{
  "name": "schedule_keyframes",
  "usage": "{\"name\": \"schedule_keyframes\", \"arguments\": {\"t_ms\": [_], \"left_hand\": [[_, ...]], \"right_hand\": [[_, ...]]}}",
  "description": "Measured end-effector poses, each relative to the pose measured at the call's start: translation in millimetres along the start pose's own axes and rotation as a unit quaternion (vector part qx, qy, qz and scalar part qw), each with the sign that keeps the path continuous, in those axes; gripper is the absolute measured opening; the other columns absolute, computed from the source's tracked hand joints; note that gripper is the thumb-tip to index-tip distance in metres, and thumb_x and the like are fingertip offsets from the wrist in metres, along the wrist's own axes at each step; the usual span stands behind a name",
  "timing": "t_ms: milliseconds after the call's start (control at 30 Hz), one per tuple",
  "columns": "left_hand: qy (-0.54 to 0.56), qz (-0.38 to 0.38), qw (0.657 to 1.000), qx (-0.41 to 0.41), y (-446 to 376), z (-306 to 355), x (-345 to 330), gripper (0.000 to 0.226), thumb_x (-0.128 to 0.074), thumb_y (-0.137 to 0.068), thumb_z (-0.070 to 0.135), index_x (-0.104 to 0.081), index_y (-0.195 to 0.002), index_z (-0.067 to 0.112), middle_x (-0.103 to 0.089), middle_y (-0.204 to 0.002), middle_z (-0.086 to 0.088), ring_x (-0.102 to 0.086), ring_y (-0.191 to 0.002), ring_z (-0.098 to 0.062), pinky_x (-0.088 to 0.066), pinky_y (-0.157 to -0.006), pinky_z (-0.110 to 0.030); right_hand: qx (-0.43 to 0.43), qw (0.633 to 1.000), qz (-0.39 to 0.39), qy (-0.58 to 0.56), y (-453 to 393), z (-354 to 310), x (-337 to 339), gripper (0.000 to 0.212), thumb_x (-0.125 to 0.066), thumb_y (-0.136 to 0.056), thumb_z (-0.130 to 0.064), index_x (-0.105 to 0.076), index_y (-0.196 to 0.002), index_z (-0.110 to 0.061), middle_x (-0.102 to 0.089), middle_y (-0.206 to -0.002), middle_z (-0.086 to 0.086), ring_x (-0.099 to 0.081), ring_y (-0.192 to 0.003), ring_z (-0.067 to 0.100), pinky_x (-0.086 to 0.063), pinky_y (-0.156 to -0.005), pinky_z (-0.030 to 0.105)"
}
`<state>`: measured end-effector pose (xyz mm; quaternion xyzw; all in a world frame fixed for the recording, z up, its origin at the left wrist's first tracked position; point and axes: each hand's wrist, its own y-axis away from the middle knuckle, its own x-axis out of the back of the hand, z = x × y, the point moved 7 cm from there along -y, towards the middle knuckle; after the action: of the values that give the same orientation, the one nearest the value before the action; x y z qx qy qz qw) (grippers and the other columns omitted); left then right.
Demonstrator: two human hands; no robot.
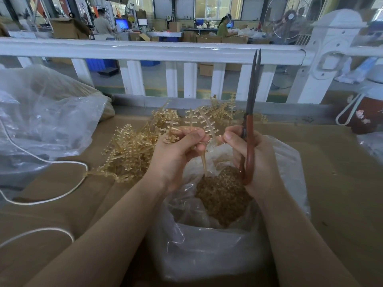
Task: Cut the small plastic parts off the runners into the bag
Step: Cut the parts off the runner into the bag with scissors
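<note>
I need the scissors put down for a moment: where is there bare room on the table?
Bare brown cardboard table top lies right of the clear plastic bag of cut parts, below the dark red flowered pouch. More lies at near left, around the white cord. Crowded: the heap of tan plastic runners at centre and the crumpled clear bags at far left.

A white fence (145,51) runs across behind the brown table (331,183). A big crumpled see-through bag (45,112) sits on the left, with a white cord (62,195) curling beside it. A dark red bag with flowers (362,117) sits on the right. Far back, a fan (290,19) stands, and people work by boxes.
</note>
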<state>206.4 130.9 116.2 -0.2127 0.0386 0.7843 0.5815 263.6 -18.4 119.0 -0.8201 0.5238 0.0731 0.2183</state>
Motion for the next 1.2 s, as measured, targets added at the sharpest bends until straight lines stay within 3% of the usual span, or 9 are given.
{"name": "schedule_keyframes", "arguments": {"t_ms": [200,367,500,600,700,767,933,1000,1200], "left_hand": [[0.009,0.013,1.000,-0.004,0,1,1,0.012,-0.071,-0.085,0.011,-0.073,-0.074,0.015,-0.067,-0.072,-0.006,-0.063,-0.067,-0.013,-0.054,-0.068,-0.025],[-0.019,-0.042,0.998,0.043,2,-7,-6,0.009,-0.078,-0.073,0.021,-0.073,-0.078,0.016,-0.068,-0.073,0.002,-0.065,-0.072,-0.009,-0.052,-0.066,-0.020],[-0.048,-0.061,0.993,0.094,3,-16,-7,0.019,-0.084,-0.073,0.014,-0.076,-0.089,0.011,-0.071,-0.084,-0.001,-0.063,-0.079,-0.011,-0.046,-0.074,-0.025],[-0.018,-0.079,0.992,0.101,4,-16,-9,0.016,-0.080,-0.073,0.006,-0.073,-0.087,0.008,-0.069,-0.077,0.000,-0.062,-0.069,-0.007,-0.049,-0.065,-0.019],[-0.024,-0.072,0.988,0.134,5,-20,-8,0.020,-0.073,-0.078,0.029,-0.075,-0.089,0.013,-0.070,-0.085,0.000,-0.059,-0.070,-0.005,-0.047,-0.067,-0.017],[-0.023,-0.070,0.987,0.143,4,-20,-7,0.021,-0.072,-0.078,0.030,-0.075,-0.087,0.011,-0.069,-0.087,-0.002,-0.058,-0.071,-0.006,-0.046,-0.071,-0.019],[-0.002,-0.069,0.985,0.157,6,-19,-6,0.015,-0.074,-0.075,0.001,-0.072,-0.089,-0.001,-0.069,-0.072,-0.005,-0.062,-0.059,-0.006,-0.049,-0.055,-0.013],[-0.012,-0.056,0.987,0.151,7,-18,-6,0.006,-0.073,-0.077,0.001,-0.072,-0.083,0.000,-0.068,-0.069,-0.006,-0.060,-0.057,-0.006,-0.047,-0.052,-0.012],[-0.014,-0.044,0.983,0.180,7,-21,-5,0.011,-0.077,-0.073,0.022,-0.078,-0.069,0.012,-0.071,-0.074,-0.001,-0.060,-0.059,-0.003,-0.050,-0.058,-0.013]], "right_hand": [[-0.015,0.999,0.012,0.040,-2,7,2,0.027,-0.081,-0.063,-0.017,-0.070,-0.088,-0.014,-0.066,-0.074,-0.002,-0.061,-0.057,0.002,-0.048,-0.055,0.012],[-0.008,0.998,0.022,0.053,-2,7,6,0.025,-0.082,-0.066,-0.017,-0.072,-0.089,-0.015,-0.067,-0.091,0.017,-0.067,-0.091,0.035,-0.055,-0.093,0.050],[-0.007,0.998,0.025,0.050,-1,8,5,0.023,-0.081,-0.069,-0.015,-0.072,-0.090,-0.014,-0.066,-0.095,0.020,-0.066,-0.100,0.043,-0.048,-0.100,0.063],[-0.011,0.998,0.024,0.049,-2,9,5,0.026,-0.081,-0.068,-0.015,-0.071,-0.092,-0.012,-0.066,-0.097,0.021,-0.063,-0.106,0.051,-0.047,-0.101,0.063],[-0.010,0.998,0.010,0.054,-2,8,2,0.030,-0.080,-0.067,-0.017,-0.070,-0.094,-0.010,-0.068,-0.091,0.014,-0.068,-0.093,0.034,-0.055,-0.095,0.050],[-0.012,0.998,0.001,0.062,-2,8,0,0.030,-0.080,-0.067,-0.018,-0.070,-0.094,-0.010,-0.069,-0.091,0.014,-0.069,-0.087,0.028,-0.057,-0.085,0.040],[-0.015,0.997,0.015,0.071,-3,10,4,0.023,-0.078,-0.076,-0.005,-0.068,-0.097,-0.005,-0.066,-0.091,0.017,-0.067,-0.094,0.040,-0.051,-0.098,0.060],[-0.011,0.996,0.020,0.085,-3,10,5,0.017,-0.076,-0.081,0.000,-0.069,-0.096,-0.005,-0.065,-0.090,0.015,-0.066,-0.092,0.034,-0.051,-0.098,0.058],[0.012,0.987,0.000,0.158,-4,10,3,0.016,-0.078,-0.082,-0.003,-0.070,-0.095,-0.009,-0.070,-0.086,0.010,-0.068,-0.084,0.026,-0.058,-0.088,0.045]]}}
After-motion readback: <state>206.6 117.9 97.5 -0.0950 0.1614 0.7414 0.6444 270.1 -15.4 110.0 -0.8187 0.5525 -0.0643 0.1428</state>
